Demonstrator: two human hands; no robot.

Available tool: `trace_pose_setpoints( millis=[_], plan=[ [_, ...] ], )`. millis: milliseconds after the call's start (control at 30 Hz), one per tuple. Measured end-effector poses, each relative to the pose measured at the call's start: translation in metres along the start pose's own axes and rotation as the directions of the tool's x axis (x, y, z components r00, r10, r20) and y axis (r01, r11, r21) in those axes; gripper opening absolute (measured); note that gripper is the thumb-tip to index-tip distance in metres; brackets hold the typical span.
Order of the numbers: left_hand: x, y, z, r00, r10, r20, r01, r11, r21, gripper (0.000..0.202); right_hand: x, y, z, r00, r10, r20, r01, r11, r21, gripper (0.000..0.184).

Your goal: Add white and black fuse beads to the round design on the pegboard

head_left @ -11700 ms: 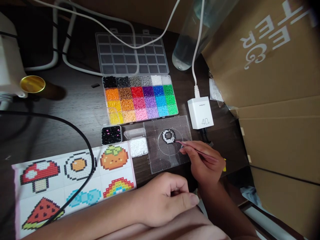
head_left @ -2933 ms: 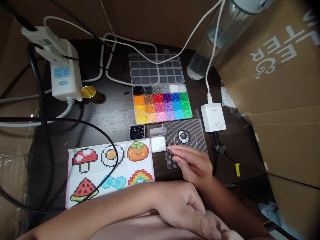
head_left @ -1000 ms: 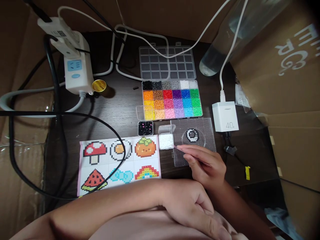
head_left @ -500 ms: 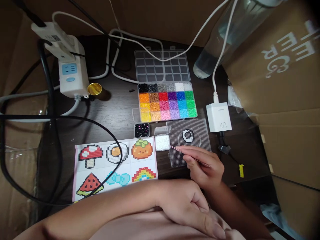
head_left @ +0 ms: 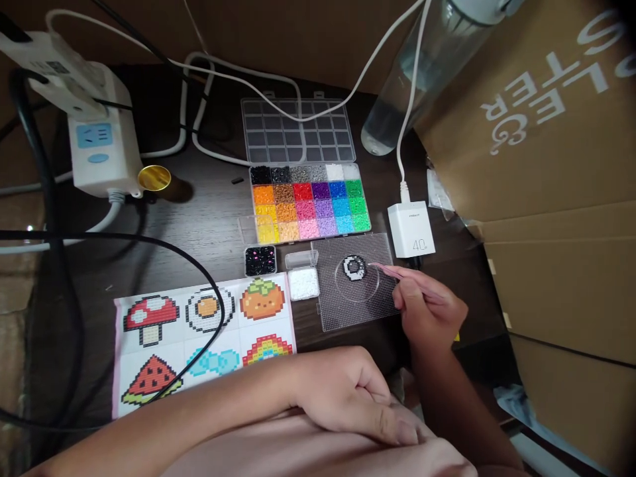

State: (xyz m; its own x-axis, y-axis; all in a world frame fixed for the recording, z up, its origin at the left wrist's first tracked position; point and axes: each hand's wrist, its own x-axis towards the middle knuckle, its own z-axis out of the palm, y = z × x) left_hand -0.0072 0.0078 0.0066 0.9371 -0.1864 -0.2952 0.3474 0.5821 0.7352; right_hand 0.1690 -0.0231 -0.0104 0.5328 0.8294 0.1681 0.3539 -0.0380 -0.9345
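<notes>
Pink tweezers [head_left: 407, 274] are pinched in my right hand [head_left: 430, 311]. Their tips reach just right of a small ring of black and white beads [head_left: 354, 267], and a tiny pale speck shows at them. That ring stands on a clear pegboard [head_left: 342, 311]. Left of the board is a small open box of white beads [head_left: 303, 283]. My left hand [head_left: 352, 397] lies curled against my clothing, away from the beads, with nothing visible in it.
A sorted bead case [head_left: 311, 202] lies behind the board, lid opened back. A small box of black beads [head_left: 260, 260], a pattern sheet [head_left: 209, 334], a white charger [head_left: 411, 228], a bottle [head_left: 412, 79] and a power strip [head_left: 102, 159] surround it. A black cable [head_left: 199, 258] crosses the sheet.
My right hand has carried the tweezers from the white bead box up and right to the bead ring. The camera view has shifted, and my left hand stays curled.
</notes>
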Motion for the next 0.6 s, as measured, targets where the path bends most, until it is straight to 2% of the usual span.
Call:
trace_pose_setpoints(
  millis=[333,600],
  plan=[
    [-0.001,0.005,-0.003,1.000,0.027,0.002,-0.027,0.999,-0.020,0.056,-0.004,0.013,-0.003,0.982,-0.142,0.128,0.142,0.990,0.008,0.021],
    [-0.002,0.004,-0.002,1.000,0.014,-0.027,-0.015,1.000,-0.021,0.054,-0.005,0.017,-0.006,0.962,-0.192,0.193,0.204,0.978,-0.045,0.027]
  ],
)
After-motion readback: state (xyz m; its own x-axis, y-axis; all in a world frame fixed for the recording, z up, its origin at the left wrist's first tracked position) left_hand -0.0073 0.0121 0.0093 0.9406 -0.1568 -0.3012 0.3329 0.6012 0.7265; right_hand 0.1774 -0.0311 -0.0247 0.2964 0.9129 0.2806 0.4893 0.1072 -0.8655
